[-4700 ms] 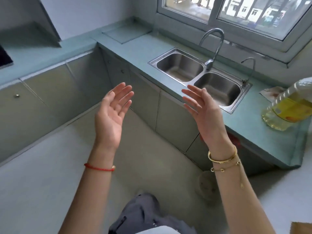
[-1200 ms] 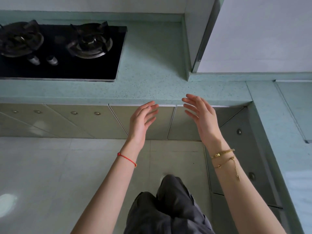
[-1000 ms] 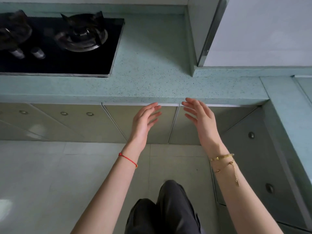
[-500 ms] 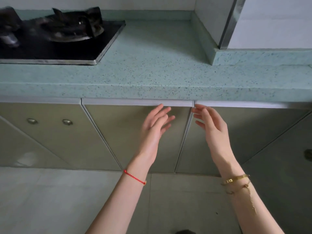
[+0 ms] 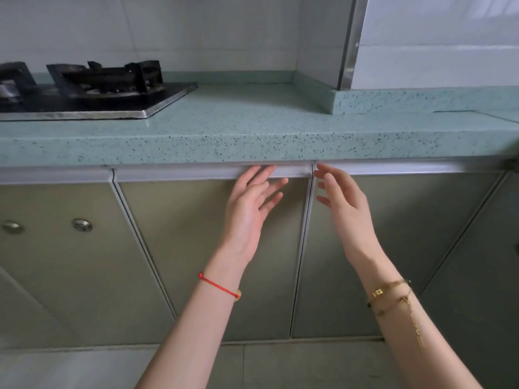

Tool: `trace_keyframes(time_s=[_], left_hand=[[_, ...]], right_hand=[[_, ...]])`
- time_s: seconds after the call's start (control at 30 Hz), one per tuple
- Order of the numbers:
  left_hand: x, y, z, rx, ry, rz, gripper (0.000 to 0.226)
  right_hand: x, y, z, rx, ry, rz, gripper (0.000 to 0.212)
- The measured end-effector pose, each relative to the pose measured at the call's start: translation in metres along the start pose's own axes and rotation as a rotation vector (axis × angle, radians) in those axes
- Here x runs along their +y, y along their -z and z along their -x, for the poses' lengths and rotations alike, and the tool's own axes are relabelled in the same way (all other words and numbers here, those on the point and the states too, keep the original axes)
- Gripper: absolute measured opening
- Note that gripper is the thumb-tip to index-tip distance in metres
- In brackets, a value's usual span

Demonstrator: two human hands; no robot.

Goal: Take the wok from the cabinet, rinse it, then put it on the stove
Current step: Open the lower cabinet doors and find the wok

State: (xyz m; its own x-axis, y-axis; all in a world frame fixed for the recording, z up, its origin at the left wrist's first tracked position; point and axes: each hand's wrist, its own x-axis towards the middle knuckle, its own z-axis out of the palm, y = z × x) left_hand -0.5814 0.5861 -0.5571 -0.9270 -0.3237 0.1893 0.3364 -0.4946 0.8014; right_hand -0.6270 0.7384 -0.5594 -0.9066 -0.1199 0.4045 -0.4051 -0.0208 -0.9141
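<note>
Two closed olive-green cabinet doors sit under the speckled green countertop (image 5: 252,136), a left door (image 5: 196,248) and a right door (image 5: 407,234). My left hand (image 5: 248,211) is open, its fingertips at the silver top rail of the left door. My right hand (image 5: 341,203) is open too, fingertips just below the rail of the right door, beside the seam between the doors. The black gas stove (image 5: 92,94) lies on the counter at the upper left. No wok is in view.
Further closed doors with round silver knobs (image 5: 81,225) stand to the left. A white tiled wall and a steel-edged column (image 5: 348,43) rise behind the counter. Pale floor tiles (image 5: 84,369) run along the bottom.
I have turned from the sink to the stove-side cabinets and dropped lower. Both hands have moved up to the top edge of the two middle doors.
</note>
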Motion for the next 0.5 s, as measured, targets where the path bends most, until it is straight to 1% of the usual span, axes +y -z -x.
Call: trace_keyframes(time_s=[0.3,0.5], left_hand=[[0.01,-0.003,0.008,-0.013,0.042,0.059,0.04],[0.012,0.002,0.025,-0.021,0.038,0.049,0.044]], right_hand=[[-0.004,-0.013,-0.007,0.086,-0.019,0.015,0.019],[-0.014,-0.012,0.001,0.071,0.002,0.093,0.02]])
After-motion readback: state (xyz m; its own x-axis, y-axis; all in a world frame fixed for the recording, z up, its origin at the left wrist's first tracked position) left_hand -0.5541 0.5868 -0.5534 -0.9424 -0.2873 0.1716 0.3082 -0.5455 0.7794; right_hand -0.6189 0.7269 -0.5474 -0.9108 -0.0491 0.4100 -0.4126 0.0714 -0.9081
